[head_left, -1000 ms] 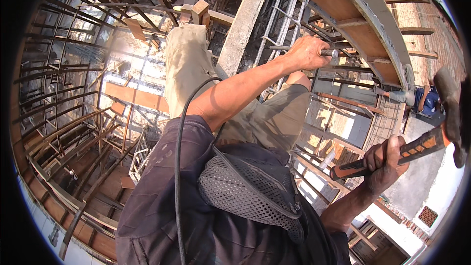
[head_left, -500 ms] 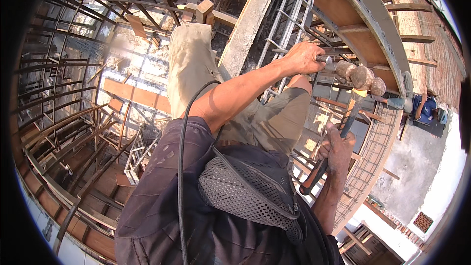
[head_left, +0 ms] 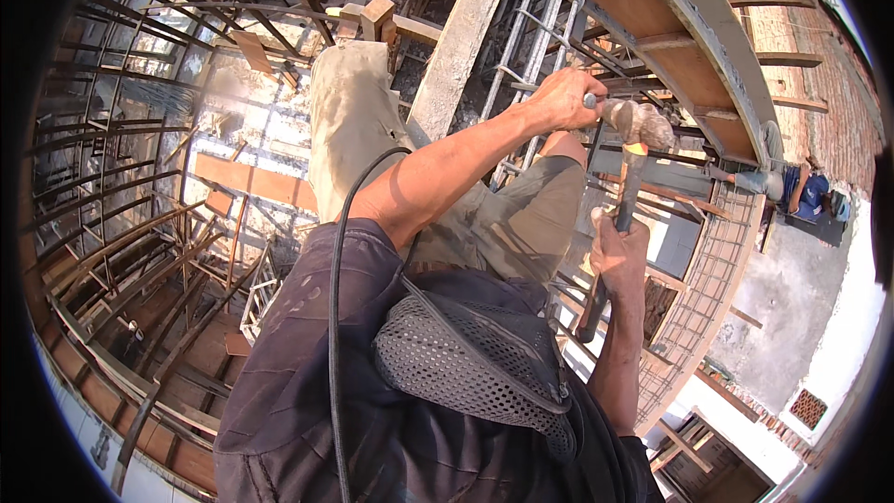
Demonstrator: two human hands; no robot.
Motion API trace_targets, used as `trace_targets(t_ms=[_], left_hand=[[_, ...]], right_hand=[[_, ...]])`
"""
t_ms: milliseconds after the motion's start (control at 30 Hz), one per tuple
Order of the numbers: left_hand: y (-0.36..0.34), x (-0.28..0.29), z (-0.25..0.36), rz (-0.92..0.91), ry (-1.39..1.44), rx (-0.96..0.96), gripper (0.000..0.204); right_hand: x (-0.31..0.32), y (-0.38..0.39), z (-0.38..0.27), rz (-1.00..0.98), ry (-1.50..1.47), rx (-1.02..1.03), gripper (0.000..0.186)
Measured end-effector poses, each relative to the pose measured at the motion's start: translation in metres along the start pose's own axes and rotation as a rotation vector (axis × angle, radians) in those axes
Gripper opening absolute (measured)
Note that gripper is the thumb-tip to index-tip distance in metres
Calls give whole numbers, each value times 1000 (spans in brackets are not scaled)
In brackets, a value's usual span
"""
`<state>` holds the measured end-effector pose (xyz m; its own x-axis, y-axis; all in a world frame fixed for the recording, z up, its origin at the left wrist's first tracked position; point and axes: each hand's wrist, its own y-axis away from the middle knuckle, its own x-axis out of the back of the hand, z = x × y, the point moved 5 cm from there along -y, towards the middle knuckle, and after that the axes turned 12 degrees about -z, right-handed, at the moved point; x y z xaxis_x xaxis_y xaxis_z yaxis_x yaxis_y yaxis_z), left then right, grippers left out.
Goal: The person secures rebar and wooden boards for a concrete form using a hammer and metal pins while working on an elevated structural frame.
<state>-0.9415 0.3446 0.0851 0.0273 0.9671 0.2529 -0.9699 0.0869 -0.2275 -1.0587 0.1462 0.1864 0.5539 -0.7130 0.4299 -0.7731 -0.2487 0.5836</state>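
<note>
My left hand (head_left: 564,99) is closed around a short metal rod, likely a chisel, whose round end (head_left: 589,101) shows at the fist. Its other end is hidden. My right hand (head_left: 622,251) grips the dark handle of a hammer (head_left: 629,188) below its yellow-orange neck. The hammer's worn, rounded head (head_left: 639,123) is right by the rod end; whether they touch I cannot tell. Below my left hand lies a steel reinforcing-bar cage (head_left: 531,33), beside a concrete edge (head_left: 467,37).
A curved formwork panel (head_left: 684,65) rises at the far right. Another person (head_left: 808,194) in blue is at the right. Wooden scaffold poles (head_left: 121,233) fill the left. A bar mesh (head_left: 708,284) lies at right. A black cable (head_left: 337,345) runs over my arm.
The hammer head has moved left and down, closer to the rod end. My right hand has shifted a little left, and the handle stands more upright. My left hand keeps its grip.
</note>
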Motion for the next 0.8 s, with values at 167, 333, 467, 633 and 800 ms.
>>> trace_targets(t_ms=[167, 333, 467, 633, 800], left_hand=[[55, 14, -47, -25, 100, 44, 34], [60, -24, -4, -110, 26, -16, 25], [54, -35, 69, -49, -25, -198, 32], [29, -18, 122, 13, 9, -163, 41], [7, -8, 149, 2, 127, -64, 37]], right_hand=[[-27, 18, 42, -29, -174, -199, 28], [-5, 32, 30, 85, -147, -177, 23], [19, 57, 31, 97, -397, -38, 24], [49, 78, -1, 261, -370, 67, 25], [83, 108, -43, 381, -391, 320, 23]])
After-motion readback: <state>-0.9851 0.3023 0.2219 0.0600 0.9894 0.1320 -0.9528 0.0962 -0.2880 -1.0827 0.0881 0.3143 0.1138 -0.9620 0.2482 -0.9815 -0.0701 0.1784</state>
